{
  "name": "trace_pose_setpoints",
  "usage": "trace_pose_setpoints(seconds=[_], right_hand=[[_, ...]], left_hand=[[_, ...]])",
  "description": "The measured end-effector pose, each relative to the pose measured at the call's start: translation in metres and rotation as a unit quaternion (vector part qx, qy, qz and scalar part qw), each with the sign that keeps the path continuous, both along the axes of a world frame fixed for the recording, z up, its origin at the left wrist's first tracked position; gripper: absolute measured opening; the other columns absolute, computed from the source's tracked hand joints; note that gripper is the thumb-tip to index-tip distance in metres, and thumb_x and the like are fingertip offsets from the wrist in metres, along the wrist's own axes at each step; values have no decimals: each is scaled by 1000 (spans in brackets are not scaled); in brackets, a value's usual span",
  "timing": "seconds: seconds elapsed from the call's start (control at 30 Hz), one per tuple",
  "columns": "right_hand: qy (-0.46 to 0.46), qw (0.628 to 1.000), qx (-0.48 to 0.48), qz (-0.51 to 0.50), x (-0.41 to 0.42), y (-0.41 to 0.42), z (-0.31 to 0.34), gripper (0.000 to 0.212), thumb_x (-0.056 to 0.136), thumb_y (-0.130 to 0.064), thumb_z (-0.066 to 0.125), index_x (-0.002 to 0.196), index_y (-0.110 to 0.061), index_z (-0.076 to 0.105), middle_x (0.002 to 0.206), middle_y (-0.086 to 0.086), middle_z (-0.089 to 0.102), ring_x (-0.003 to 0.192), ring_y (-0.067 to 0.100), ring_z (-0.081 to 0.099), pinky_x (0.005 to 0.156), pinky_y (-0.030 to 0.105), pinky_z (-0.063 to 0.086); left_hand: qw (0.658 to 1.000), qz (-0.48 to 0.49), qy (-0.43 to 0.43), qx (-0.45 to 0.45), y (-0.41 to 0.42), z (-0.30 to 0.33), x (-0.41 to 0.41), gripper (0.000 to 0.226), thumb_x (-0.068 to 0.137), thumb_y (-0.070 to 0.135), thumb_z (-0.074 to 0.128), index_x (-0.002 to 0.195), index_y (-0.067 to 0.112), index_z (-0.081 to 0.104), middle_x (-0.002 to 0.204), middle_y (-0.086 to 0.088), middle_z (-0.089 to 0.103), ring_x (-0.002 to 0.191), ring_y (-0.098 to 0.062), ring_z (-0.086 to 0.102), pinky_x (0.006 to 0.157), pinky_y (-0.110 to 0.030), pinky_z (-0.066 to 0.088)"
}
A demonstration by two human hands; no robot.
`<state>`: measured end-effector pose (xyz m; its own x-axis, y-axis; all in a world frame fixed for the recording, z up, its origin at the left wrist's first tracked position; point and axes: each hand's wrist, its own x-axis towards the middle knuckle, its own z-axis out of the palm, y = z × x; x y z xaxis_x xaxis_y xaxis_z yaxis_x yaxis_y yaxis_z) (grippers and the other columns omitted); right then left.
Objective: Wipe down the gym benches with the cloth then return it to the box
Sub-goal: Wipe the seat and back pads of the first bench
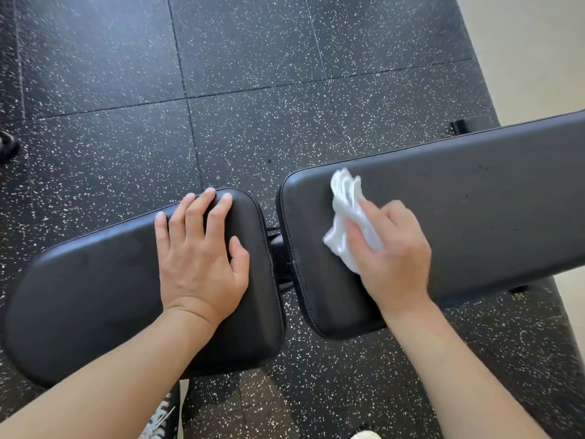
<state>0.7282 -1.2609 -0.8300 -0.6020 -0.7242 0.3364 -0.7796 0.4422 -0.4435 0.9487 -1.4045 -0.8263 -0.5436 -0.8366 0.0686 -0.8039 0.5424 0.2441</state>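
The cloth [346, 217], white and crumpled, is lying on the near end of the long back pad [459, 217], pinned under the right hand [391, 251], whose grip is pressing down and closing on it with fingers bunched together. Just left of the cloth, across the gap between pads, the left hand [199, 255] is resting flat on the seat pad [95, 296], grip spread, holding nothing. Beneath both pads, black speckled rubber floor tiles [253, 58] are stretching away; a pale wall [538, 42] is showing far right of the cloth.
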Motion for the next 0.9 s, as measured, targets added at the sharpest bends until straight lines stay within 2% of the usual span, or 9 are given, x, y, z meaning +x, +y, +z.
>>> trace_pose_setpoints(seconds=[0.1,0.2,0.33,0.43,0.5,0.6,0.7,0.77,0.9], right_hand=[[-11,999,7,-50,17,-52,3,31,97,-35,68,124,-21,73,82,0,45,72,23,45,64,39,44],[-25,999,23,-12,47,-69,8,33,98,-37,65,122,-17,72,86,4,50,75,26,46,65,41,42],[8,988,67,138,87,-17,15,27,96,-33,64,115,-14,72,85,4,49,74,26,43,61,44,42],[-8,978,65,198,77,49,8,31,100,-27,66,125,-10,72,86,3,48,72,25,41,61,45,41],[-45,981,44,183,49,85,5,36,102,-27,67,134,-11,70,85,1,48,72,25,43,63,47,41],[-50,993,15,102,1,100,0,38,103,-30,66,141,-21,66,84,-4,43,71,23,43,65,46,43],[-35,999,-9,-19,-20,66,-4,33,102,-32,64,135,-29,69,79,-4,40,68,24,44,61,43,45],[-17,997,-6,-70,-14,31,-5,31,97,-31,62,127,-27,70,78,-1,44,68,26,47,60,44,47],[-3,999,6,-49,27,-37,1,33,94,-34,63,118,-15,73,82,5,52,72,27,49,62,43,46]], left_hand=[[1000,0,-1,0,0,1,0,62,92,34,44,151,18,47,156,-9,45,149,-36,37,127,-59,16],[1000,-5,-3,-10,0,0,-1,61,91,32,46,150,16,48,156,-10,46,147,-38,39,125,-61,19],[1000,-6,-1,-12,1,1,-1,61,91,31,46,149,15,48,156,-12,46,147,-39,39,125,-62,20],[1000,-7,0,-16,1,0,-1,61,91,31,46,150,15,47,155,-11,46,147,-39,38,125,-60,19],[1000,-9,0,-16,0,-1,-1,61,91,33,45,150,16,46,155,-11,45,147,-38,38,126,-59,18],[1000,-8,2,-17,0,-2,0,62,91,33,45,150,16,46,155,-11,45,147,-38,38,126,-59,17],[1000,-7,4,-14,0,-1,0,62,91,33,45,150,16,46,155,-11,45,147,-38,38,126,-60,18],[1000,-8,3,-15,0,-1,0,62,91,33,44,150,16,46,155,-11,45,147,-38,38,125,-60,18],[1000,-7,2,-15,0,-2,0,62,91,33,44,150,15,47,155,-11,45,147,-38,38,126,-59,17]])
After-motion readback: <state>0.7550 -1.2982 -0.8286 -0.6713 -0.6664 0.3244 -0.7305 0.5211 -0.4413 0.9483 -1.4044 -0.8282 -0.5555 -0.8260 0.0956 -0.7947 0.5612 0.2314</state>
